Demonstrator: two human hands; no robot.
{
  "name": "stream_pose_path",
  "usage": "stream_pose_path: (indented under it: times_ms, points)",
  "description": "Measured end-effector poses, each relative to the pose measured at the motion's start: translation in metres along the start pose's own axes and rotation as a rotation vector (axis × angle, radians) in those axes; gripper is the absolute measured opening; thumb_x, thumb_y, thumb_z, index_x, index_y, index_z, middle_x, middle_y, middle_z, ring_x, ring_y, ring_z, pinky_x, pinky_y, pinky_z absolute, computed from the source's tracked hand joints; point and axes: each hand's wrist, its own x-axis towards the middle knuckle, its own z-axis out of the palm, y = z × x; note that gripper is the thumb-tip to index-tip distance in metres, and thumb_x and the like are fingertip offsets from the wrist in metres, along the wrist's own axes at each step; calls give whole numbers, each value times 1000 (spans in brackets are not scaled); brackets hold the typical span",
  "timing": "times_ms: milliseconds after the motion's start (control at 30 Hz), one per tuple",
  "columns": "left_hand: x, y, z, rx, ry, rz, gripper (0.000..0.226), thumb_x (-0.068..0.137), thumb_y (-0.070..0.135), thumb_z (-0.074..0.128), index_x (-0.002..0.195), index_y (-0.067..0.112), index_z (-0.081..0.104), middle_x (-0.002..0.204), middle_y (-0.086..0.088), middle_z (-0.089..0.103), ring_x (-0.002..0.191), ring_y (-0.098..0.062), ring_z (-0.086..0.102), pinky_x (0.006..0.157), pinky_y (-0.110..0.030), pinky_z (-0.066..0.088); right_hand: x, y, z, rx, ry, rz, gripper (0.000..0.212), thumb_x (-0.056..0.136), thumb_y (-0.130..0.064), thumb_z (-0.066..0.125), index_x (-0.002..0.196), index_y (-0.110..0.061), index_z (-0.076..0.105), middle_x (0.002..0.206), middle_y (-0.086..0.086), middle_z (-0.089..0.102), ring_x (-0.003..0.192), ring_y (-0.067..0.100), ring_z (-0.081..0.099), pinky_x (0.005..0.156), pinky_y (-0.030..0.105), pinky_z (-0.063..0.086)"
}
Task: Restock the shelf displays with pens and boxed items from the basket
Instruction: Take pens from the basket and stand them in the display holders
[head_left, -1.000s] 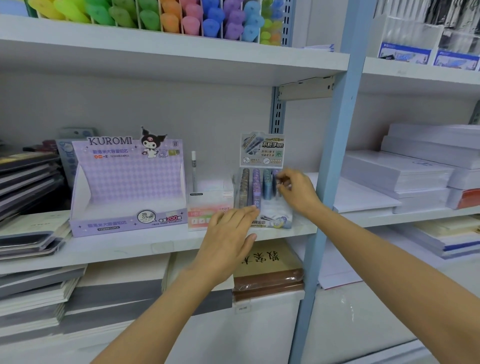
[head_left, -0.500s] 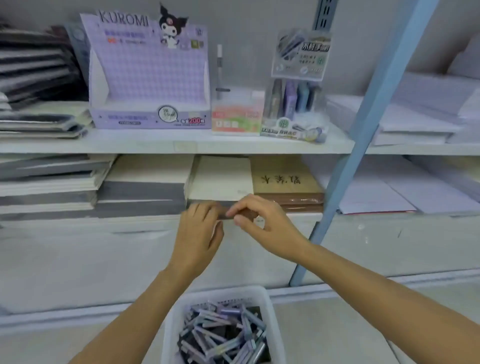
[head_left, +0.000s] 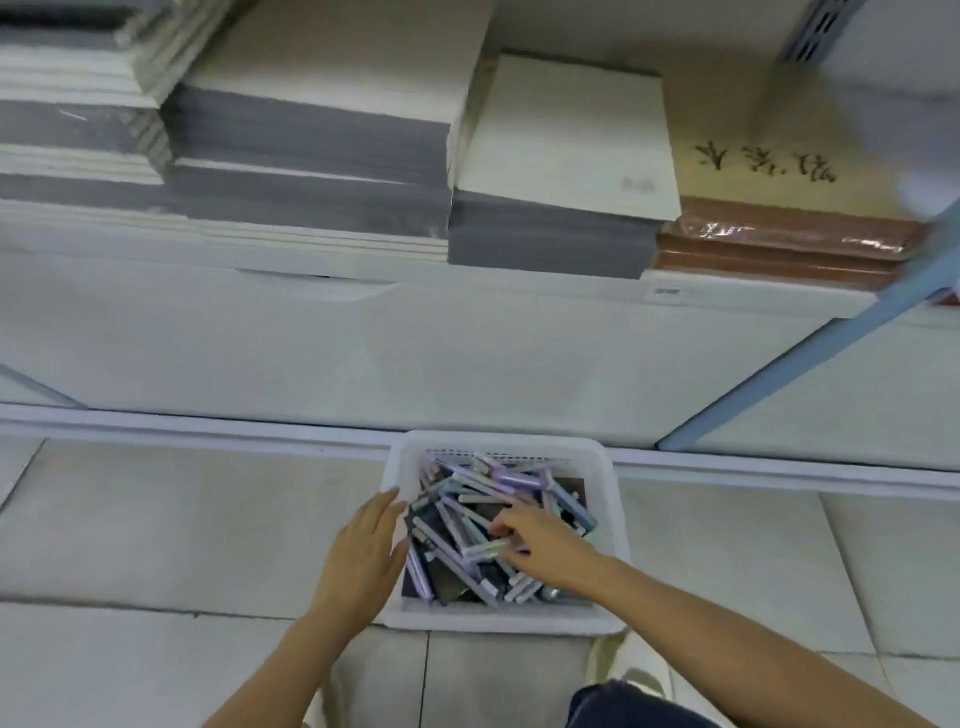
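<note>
I am looking down at the white basket (head_left: 612, 525), which sits on the floor tiles (head_left: 182, 519) in the lower middle of the frame, just in front of the shelf base. It is heaped with pens (head_left: 457, 543), mostly lilac and pale grey, lying crossed over a few dark boxed items (head_left: 451, 583).

My left hand (head_left: 363, 551) rests flat on the basket's left rim, its fingers straight and close together, holding nothing. My right hand (head_left: 543, 540) is down inside the basket, with fingers curled onto the pile. The thumb and forefinger pinch a pale pen, though I cannot tell whether more than one is caught.

Across the top of the frame, the shelf carries stacks of paper (head_left: 311, 135) and a brown wrapped pack (head_left: 779, 236). The blue upright (head_left: 831, 358) runs down at the right. No pen display shows from this angle.

I judge the restocking far from done. The basket is close to full, so many trips remain, and the boxed items under the pens look untouched. The step in hand is gathering another lot to carry up.
</note>
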Motion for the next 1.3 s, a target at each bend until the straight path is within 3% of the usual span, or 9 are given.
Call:
stream_pose_path:
  times_ms: [267, 433, 533, 667, 833, 1033, 1167, 1233, 1300]
  points:
    - [-2, 0, 9, -73, 94, 7, 38, 97, 17, 56, 134, 7, 52, 149, -11, 39, 136, -31, 38, 109, -41, 37, 17, 6, 22, -287, -13, -20, 35, 93, -30, 59, 119, -7, 58, 123, 10, 46, 109, 27, 53, 83, 37, 45]
    - [1, 4, 7, -42, 188, 5, 29, 90, 6, 63, 119, 6, 63, 131, -16, 56, 120, -36, 51, 95, -45, 44, 19, -1, 3, -13, 132, -34, 23, 97, -29, 54, 92, -7, 59, 98, 0, 54, 84, 17, 56, 82, 32, 48]
    - [6, 14, 5, -141, 240, 65, 22, 91, 1, 60, 113, 5, 66, 114, -12, 62, 104, -30, 56, 87, -37, 46, 22, -9, -15, 184, 120, -5, 28, 97, -28, 55, 86, -3, 54, 87, 9, 59, 70, 20, 56, 73, 36, 51]
    - [13, 36, 1, -646, 70, -98, 26, 101, 23, 47, 124, 17, 59, 116, 2, 61, 106, -11, 57, 85, -11, 42, 23, -23, -30, 333, 92, -54, 27, 96, -31, 57, 86, -6, 61, 75, 9, 60, 61, 14, 47, 62, 31, 44]
    - [25, 61, 5, -1391, -119, -376, 35, 101, 37, 43, 121, 16, 62, 112, -7, 71, 103, -21, 68, 81, -27, 56, 20, -34, -28, 362, -94, -121, 24, 94, -30, 60, 74, -18, 59, 65, 3, 48, 57, 11, 42, 60, 30, 37]
    - [30, 70, 14, -1455, -90, -424, 30, 101, 30, 41, 109, 17, 67, 97, -3, 76, 90, -17, 72, 67, -24, 57, 14, -18, -29, 661, 9, -19, 11, 90, -25, 68, 101, -24, 68, 86, -4, 71, 75, 5, 67, 68, 20, 51]
    - [27, 74, 26, -1448, -260, -403, 34, 104, 33, 33, 121, 23, 61, 106, -7, 74, 98, -20, 70, 82, -33, 58, 15, -12, -29, 770, 50, 13, 21, 87, -20, 71, 107, -17, 68, 95, 3, 74, 85, 18, 71, 72, 32, 59]
    - [26, 78, 27, -1460, -279, -407, 39, 103, 38, 31, 120, 22, 61, 91, -8, 74, 78, -17, 70, 67, -28, 57, 17, -10, -29, 796, 40, 33, 24, 85, -20, 73, 108, -14, 67, 93, 6, 74, 83, 20, 71, 79, 40, 59]
    - [28, 80, 28, -1422, -284, -415, 43, 101, 46, 32, 102, 19, 66, 63, 0, 58, 51, -11, 48, 49, -22, 42, 18, -6, -31, 818, 3, 22, 27, 83, -23, 75, 108, -18, 66, 92, 2, 74, 87, 16, 70, 85, 41, 58]
